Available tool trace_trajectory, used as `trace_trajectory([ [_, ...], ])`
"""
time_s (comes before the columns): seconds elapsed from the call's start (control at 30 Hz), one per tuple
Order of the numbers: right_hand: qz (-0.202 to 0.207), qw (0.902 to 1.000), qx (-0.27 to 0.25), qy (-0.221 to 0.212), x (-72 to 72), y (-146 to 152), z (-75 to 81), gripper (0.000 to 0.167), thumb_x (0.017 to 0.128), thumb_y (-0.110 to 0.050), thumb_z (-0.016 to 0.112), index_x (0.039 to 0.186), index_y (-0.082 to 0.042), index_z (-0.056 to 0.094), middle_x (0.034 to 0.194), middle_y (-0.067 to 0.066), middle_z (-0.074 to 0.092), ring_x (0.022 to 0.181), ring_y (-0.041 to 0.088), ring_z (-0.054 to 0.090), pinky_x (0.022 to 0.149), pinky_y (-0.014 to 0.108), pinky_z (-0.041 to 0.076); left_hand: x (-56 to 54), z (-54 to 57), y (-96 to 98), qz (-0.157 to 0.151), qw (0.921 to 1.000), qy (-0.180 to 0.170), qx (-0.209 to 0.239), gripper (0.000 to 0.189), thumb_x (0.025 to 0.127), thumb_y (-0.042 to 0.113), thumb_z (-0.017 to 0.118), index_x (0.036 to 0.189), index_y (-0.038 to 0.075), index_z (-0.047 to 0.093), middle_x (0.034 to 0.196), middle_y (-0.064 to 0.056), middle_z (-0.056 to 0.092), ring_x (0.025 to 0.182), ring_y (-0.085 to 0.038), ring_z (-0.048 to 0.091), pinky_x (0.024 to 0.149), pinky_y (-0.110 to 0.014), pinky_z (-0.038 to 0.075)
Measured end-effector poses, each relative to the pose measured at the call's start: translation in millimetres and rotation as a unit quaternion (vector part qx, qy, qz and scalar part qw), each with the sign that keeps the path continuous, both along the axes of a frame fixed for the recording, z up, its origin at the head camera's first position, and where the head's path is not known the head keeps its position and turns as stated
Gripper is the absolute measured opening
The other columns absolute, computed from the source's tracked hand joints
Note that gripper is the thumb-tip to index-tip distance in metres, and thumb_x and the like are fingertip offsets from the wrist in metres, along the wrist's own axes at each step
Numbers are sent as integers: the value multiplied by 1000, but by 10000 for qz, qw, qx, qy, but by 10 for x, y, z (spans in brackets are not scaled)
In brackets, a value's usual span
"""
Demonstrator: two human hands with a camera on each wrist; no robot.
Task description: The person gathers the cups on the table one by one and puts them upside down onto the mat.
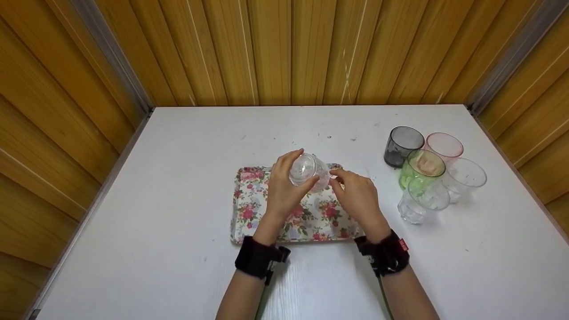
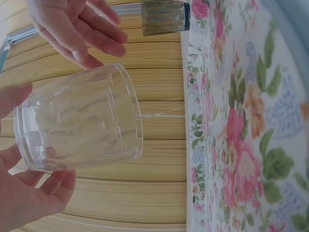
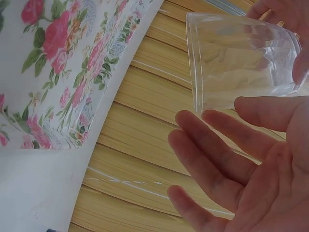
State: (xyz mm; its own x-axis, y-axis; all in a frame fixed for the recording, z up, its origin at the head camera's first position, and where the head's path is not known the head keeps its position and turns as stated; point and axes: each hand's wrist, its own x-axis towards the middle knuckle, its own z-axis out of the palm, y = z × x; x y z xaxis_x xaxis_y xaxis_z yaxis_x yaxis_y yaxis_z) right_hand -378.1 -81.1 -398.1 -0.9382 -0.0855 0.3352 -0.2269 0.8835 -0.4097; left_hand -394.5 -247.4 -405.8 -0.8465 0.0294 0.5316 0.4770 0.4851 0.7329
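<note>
Above the floral tray (image 1: 249,224), my left hand (image 1: 284,184) holds a clear glass (image 1: 306,171), thumb on one side and fingers on the other. The left wrist view shows this glass (image 2: 79,118) gripped by its narrower end, the wider end toward the tray. My right hand (image 1: 358,195) is beside the glass, its fingers loosely spread. In the right wrist view the fingertips of the right hand (image 3: 241,169) are close to the wide end of the glass (image 3: 241,58), with nothing gripped.
Several glasses stand together on the right of the white table (image 1: 146,213): a grey glass (image 1: 395,153), a pink-rimmed glass (image 1: 449,146), a green glass (image 1: 411,175) and clear ones, one a faceted glass (image 1: 413,209). Wood-look panels (image 1: 266,53) enclose the back and sides.
</note>
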Motion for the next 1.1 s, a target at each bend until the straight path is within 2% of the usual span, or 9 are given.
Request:
trace_trajectory([
  [0.13,8,9999,59,-157,3,17,0,26,88,-25,58,108,-9,66,88,10,69,75,29,63,67,45,45,-10,-13,-1,-1,10000,23,-10,63,71,34,76,125,14,53,123,-6,53,113,-23,49,93,-39,43],
  [0.3,-10,9994,140,-314,3,40,2,27,88,-27,58,107,-8,66,88,11,69,75,29,63,66,45,45,-27,-29,-14,150,9998,0,-105,62,72,32,76,126,13,52,124,-6,52,114,-23,49,94,-38,43],
  [0.57,15,9986,120,-516,-5,112,21,27,89,-25,58,108,-8,65,89,11,68,73,27,62,63,45,46,-49,-48,-81,351,9985,-205,-362,63,72,28,76,128,14,50,127,-6,50,117,-25,45,97,-40,40],
  [0.73,-2,9973,176,-710,-6,171,45,26,89,-23,55,108,-7,65,92,12,68,72,28,62,59,43,46,-75,-48,-129,550,9964,-361,-534,63,72,27,76,128,13,50,127,-7,49,117,-26,44,97,-41,40],
  [1.1,-199,9961,199,-842,-2,268,70,29,89,-24,54,110,-6,64,94,12,68,80,31,63,63,45,46,-115,-70,-252,1012,9914,-565,-600,64,71,24,77,128,10,51,126,-12,49,115,-30,45,95,-42,41],
])
